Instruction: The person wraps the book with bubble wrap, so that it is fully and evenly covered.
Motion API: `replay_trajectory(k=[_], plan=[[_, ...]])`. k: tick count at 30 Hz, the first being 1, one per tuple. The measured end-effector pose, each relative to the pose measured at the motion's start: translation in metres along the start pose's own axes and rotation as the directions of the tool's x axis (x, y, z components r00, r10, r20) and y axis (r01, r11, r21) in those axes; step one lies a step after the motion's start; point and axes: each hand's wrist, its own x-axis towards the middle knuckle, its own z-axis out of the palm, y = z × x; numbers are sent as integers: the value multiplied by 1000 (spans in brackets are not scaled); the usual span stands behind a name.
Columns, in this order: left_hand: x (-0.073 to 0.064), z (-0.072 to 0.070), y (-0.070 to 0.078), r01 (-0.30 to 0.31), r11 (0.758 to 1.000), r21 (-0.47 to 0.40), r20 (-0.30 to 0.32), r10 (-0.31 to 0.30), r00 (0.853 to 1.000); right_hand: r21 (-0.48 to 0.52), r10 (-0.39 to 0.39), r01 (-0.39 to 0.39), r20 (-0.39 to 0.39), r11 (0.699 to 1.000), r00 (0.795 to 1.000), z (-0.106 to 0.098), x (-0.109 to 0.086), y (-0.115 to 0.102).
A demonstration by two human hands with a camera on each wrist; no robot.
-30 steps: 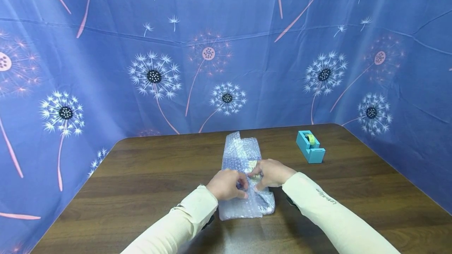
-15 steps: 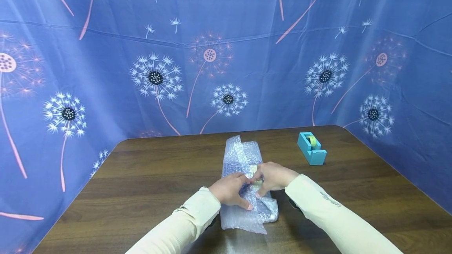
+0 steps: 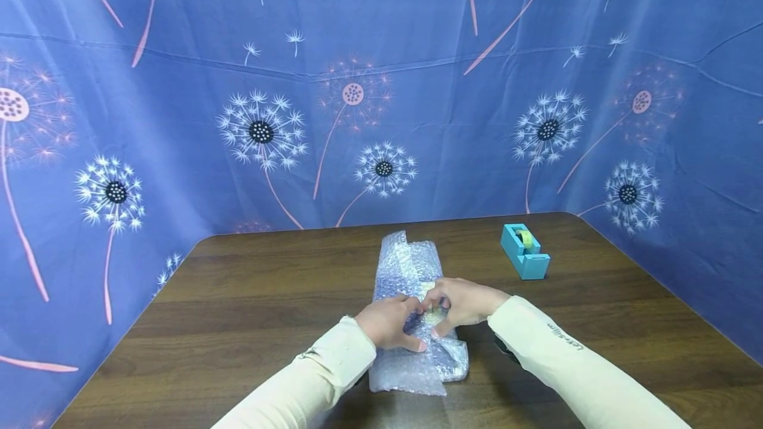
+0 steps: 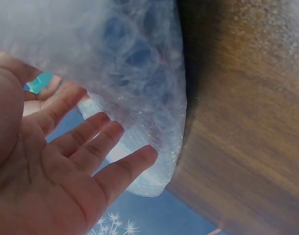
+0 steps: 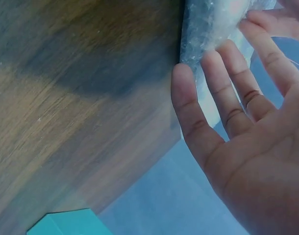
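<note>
A bundle of clear bubble wrap (image 3: 399, 263) lies lengthwise on the table, its layers overlapping and its near end ragged. A pale yellowish patch (image 3: 428, 287) shows at its middle, beside my right fingertips; I cannot tell what it is. My left hand (image 3: 390, 324) rests on the wrap's left half, thumb spread toward me. In the left wrist view its fingers (image 4: 125, 169) are nearly straight against the bubbled side. My right hand (image 3: 465, 302) touches the wrap from the right, thumb and forefinger apart; the right wrist view shows fairly straight fingers (image 5: 186, 98) along its edge.
A turquoise tape dispenser (image 3: 524, 253) with a yellow-green roll stands at the back right of the brown wooden table (image 3: 268, 283). Behind the table hangs a blue curtain (image 3: 453, 118) with dandelion prints.
My left hand has gone from curled fingers to flatter ones on the wrap, its thumb spread. My right hand has shifted slightly right and toward me. The wrap's near end reaches lower in view.
</note>
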Motion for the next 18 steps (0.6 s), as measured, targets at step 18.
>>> replay_trajectory(k=[18], plan=[[1,-6,7,12,996,92,40,-16,999,189,53,-20,-168,982,984,-14,20,24]])
